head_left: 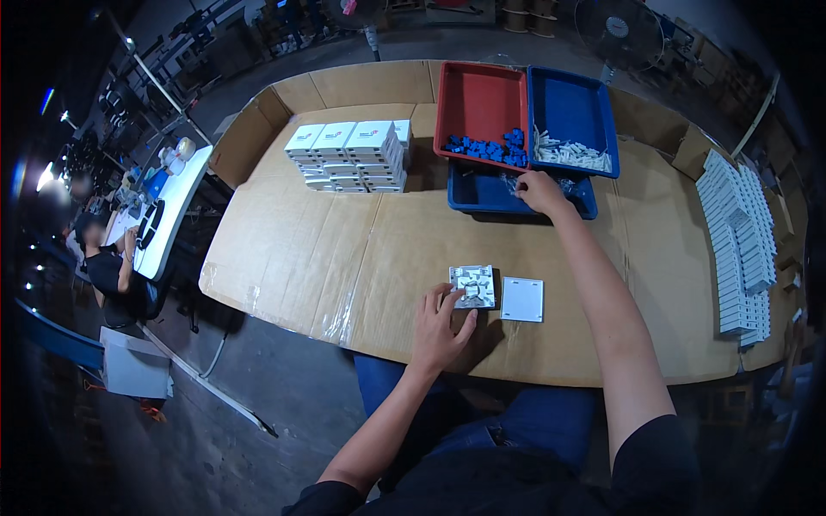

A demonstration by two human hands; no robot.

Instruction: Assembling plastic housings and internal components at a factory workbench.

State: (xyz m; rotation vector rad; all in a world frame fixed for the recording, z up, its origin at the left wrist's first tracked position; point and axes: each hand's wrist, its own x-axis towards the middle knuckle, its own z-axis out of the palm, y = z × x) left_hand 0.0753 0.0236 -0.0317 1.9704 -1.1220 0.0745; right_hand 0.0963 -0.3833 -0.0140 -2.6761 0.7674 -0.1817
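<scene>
My left hand (440, 334) grips the lower left corner of a white square plastic housing (473, 287), fingers on its left edge and thumb near its front edge. The housing lies open side up, with molded parts inside. Beside it on the right lies a flat white square cover (522, 299). My right hand (540, 191) reaches over the front of the lower blue bin (482, 206), its fingers pinched together among small clear-looking parts. What lies between these fingertips is too small to make out.
Above the lower bin sit a red bin (482, 99) with blue pieces (490, 149) and a blue bin (570, 107) with white pieces (572, 153). Stacked white units (348, 155) stand far left, more stacks (736, 249) at right. A person (112, 262) sits at another table.
</scene>
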